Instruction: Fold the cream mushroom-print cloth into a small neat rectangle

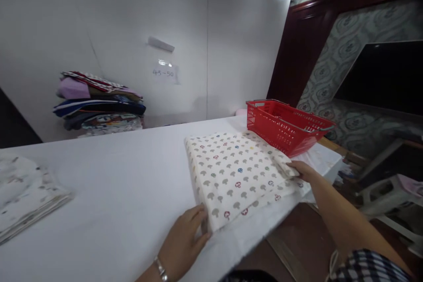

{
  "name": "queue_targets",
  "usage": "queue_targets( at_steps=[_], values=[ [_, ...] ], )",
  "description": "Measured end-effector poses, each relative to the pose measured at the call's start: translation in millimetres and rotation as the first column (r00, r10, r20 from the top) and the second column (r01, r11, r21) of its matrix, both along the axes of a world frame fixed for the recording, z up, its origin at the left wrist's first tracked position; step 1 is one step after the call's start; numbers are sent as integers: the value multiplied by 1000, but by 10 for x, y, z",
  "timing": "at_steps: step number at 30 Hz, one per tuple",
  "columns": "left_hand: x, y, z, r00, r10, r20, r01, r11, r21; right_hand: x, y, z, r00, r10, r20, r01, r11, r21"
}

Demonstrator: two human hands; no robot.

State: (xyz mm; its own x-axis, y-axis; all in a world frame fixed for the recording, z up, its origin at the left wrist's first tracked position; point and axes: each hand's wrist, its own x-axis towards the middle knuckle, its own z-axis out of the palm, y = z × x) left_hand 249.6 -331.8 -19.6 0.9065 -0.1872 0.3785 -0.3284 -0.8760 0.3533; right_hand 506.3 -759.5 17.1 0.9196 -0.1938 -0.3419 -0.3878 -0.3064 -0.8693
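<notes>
A white cloth (238,176) with grey, red, blue and green mushroom prints lies folded in layers on the white table. My left hand (185,240), a silver band at its wrist, has its fingers curled round the cloth's near left corner. Some of those fingertips are hidden at the edge. On the far right side, my right hand (302,170) pinches a narrow folded-over strip of the same cloth, turned up on top of it. Just behind that strip stands a red plastic basket (277,130), close to the cloth.
At the left edge of the white table (125,185) lies a stack of pale printed cloth (29,191). Folded fabrics (101,103) are piled against the grey wall panel, left of a paper label (165,73) reading 45-50. A light stool (393,198) stands right of the table.
</notes>
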Motion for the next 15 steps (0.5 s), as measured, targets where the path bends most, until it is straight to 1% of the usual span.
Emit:
queue_targets(
  at_steps=[2,4,6,8,9,11,13,15],
  values=[
    [41,-194,69,996,-33,80,31,999,29,48,-24,22,1000,-1,-21,1,1000,26],
    [79,-333,127,989,-48,141,37,996,78,134,-69,118,1000,-2,4,2,999,47],
    [119,-418,151,982,-69,174,47,990,130,236,-144,228,998,-10,66,6,998,59],
    [156,-458,131,979,-89,181,59,985,164,314,-246,282,992,-29,122,25,999,40],
    [171,-465,106,980,-89,176,59,984,169,333,-303,274,990,-45,135,44,999,14],
    [189,-460,42,986,-73,148,48,985,168,326,-416,188,988,-86,130,94,994,-58],
    [191,-436,-20,993,-38,111,19,986,165,277,-508,43,987,-116,108,128,985,-117],
    [182,-405,-65,997,-7,75,-5,986,167,223,-571,-98,989,-102,107,116,984,-132]
  ],
)
